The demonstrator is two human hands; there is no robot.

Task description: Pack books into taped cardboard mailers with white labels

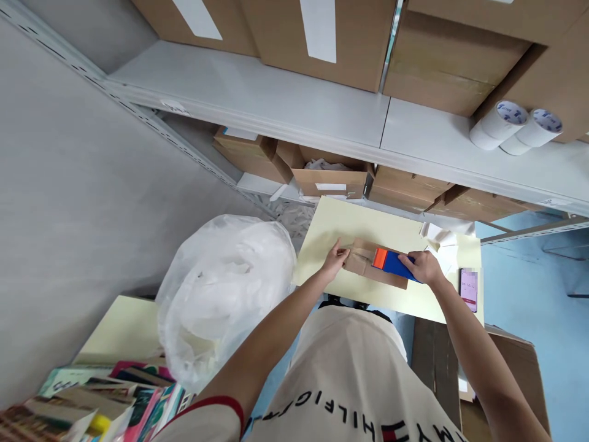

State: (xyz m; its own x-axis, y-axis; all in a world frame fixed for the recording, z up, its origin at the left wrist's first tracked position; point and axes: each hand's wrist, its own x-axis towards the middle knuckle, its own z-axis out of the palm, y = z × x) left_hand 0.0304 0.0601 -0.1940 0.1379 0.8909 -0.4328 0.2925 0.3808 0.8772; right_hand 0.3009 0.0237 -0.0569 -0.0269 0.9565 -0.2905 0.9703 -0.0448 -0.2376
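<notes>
On the pale yellow table lies a flat brown cardboard piece (384, 277), folded at its left part. My left hand (337, 256) pinches the left end of the cardboard between thumb and fingers. A blue block-shaped item with an orange end (396, 263) rests over the cardboard, its orange end toward the left. I cannot make out its exact kind. My right hand (424, 266) is closed around the right end of this item, with the thumb on top, and hides part of it.
The table (340, 215) also carries white papers (444, 242) and a phone (469, 290) at its right. A large white plastic bag (225, 288) stands left. Shelves (294, 92) ahead hold cardboard boxes and tape rolls (499, 124). An open carton (515, 356) sits near my right side.
</notes>
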